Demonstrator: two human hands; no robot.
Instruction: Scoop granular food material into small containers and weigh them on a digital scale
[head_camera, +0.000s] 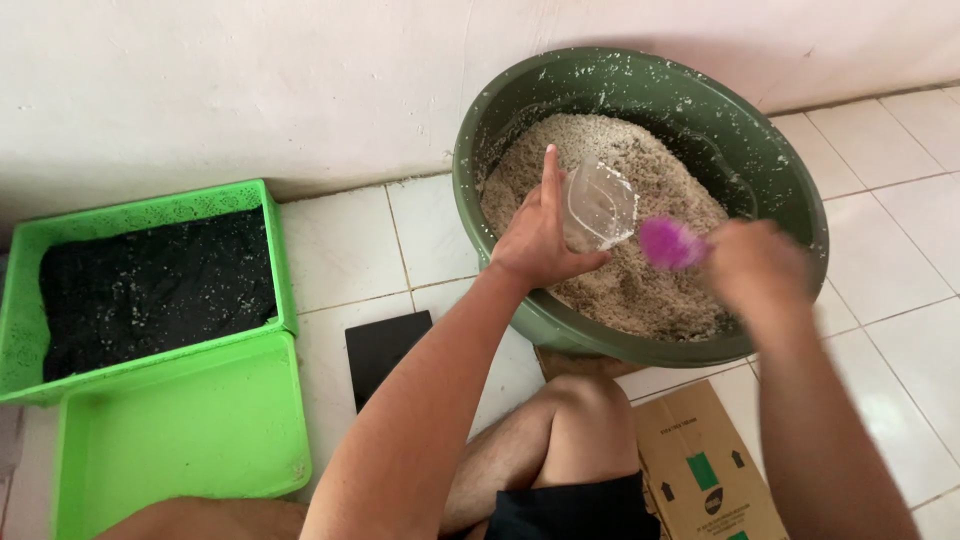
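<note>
A dark green round tub (800, 190) stands on the tiled floor against the wall, filled with pale grainy material (650, 175). Over the tub, my left hand (535, 235) holds a clear plastic bag (600, 205) open at its mouth. My right hand (760, 270), blurred by motion, grips a small purple scoop (668, 243) just right of the bag's opening, above the grains.
A green perforated basket (150, 210) lined with black cloth sits at the left, with a green plastic tray (190, 430) in front of it. A black flat rectangle (385, 350) lies on the tiles. A cardboard box (700, 465) rests by my bare knee (580, 420).
</note>
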